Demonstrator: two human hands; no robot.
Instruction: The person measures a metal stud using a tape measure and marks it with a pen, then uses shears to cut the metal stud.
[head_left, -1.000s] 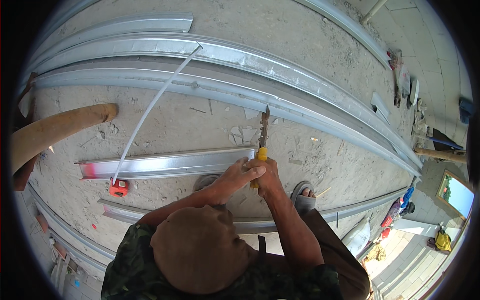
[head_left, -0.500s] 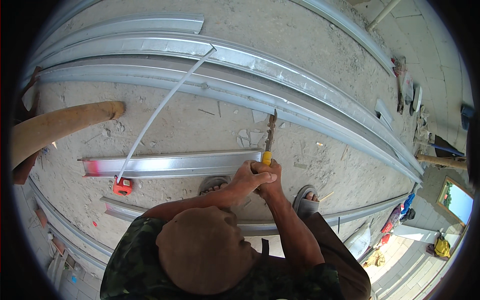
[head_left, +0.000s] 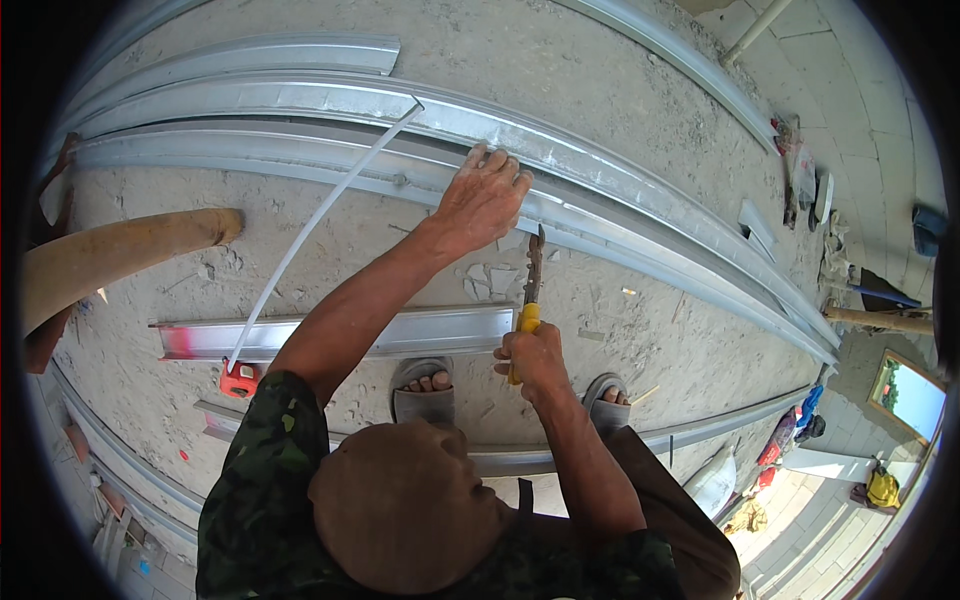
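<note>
My left hand [head_left: 482, 197] reaches over the nearer of the long silver metal channels [head_left: 290, 148], fingers curled over its edge; the fingertips are partly hidden. Lower down, my right hand [head_left: 538, 358] grips tin snips [head_left: 529, 318] by their yellow handles. The rusty blades point away from me, with their tip close to the channel's near edge. Beside the snips lies a short metal channel [head_left: 430, 328] with a pink-red mark at its left end. From a red tape measure [head_left: 239, 379], the pale blade [head_left: 312, 222] stretches up to a long channel.
A thick tan pole [head_left: 135, 250] juts in from the left. Broken white chips [head_left: 490, 280] lie beneath my left hand. Another channel [head_left: 665, 52] runs across the upper right, and one [head_left: 720, 425] passes by my sandalled feet. Bags and cloths [head_left: 790, 430] lie at the right.
My left hand has let go of the right hand and the snips and moved up and left onto the long channel. The right hand has lowered slightly, still holding the snips.
</note>
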